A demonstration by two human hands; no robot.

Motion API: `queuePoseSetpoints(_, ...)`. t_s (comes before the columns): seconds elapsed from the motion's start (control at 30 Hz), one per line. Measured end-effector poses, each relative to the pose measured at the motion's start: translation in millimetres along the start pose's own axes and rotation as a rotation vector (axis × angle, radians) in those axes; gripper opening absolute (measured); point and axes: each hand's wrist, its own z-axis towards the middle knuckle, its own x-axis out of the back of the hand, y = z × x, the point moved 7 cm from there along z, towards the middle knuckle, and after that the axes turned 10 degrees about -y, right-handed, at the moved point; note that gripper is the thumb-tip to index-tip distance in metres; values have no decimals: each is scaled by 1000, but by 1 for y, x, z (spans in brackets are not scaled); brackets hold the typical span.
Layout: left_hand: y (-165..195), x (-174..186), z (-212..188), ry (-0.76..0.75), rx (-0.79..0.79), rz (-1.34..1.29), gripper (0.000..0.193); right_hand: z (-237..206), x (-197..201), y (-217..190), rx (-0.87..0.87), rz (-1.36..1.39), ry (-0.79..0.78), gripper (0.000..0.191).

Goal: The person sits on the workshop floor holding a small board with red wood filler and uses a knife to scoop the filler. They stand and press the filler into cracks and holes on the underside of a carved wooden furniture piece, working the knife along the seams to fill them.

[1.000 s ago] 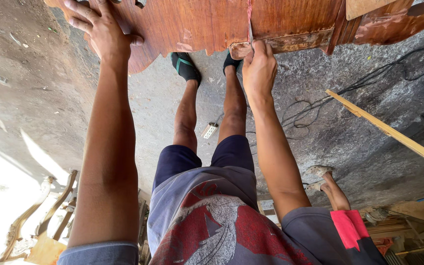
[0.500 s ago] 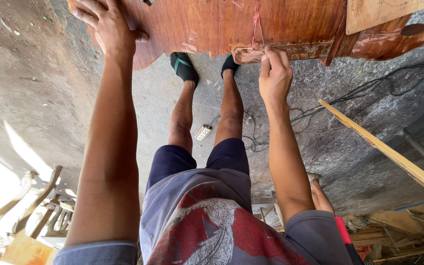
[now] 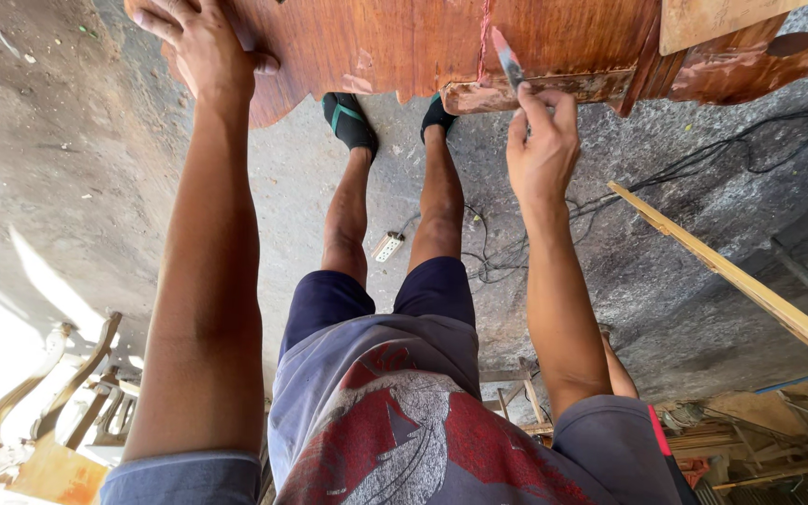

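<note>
Two hands: left hand spread flat on one wooden panel; right hand pinching one scraper.

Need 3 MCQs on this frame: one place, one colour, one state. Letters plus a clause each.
1. Where does the left hand rest?
A. flat on the reddish wooden panel
B. on the pale wooden strip
C. on the person's knee

2. What colour is the power strip on the floor?
A. black
B. white
C. red

3. What is the right hand doing?
A. hanging open and empty
B. gripping a cable
C. holding a thin scraper blade against the panel's edge

Answers: 1 A, palm lies on the panel's left part; 2 B, it shows white between the legs; 3 C, the fingers pinch the blade, tip on the wood.
</note>
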Motion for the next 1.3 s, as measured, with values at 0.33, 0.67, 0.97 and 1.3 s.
queuePoseSetpoints(0.33,-3,-4,-4,42,-36,-96,131,3,-3,-6,-22,53,-40,31)
queuePoseSetpoints(0.67,-1,1,-1,195,-100,34,142,6,-8,1,46,168,-24,29)
queuePoseSetpoints(0.97,-33,-19,-2,24,252,-731,126,2,20,8,104,11,11,29)
queuePoseSetpoints(1.3,-14,-16,8,-96,67,25,142,-7,0,31,52,143,-84,22)
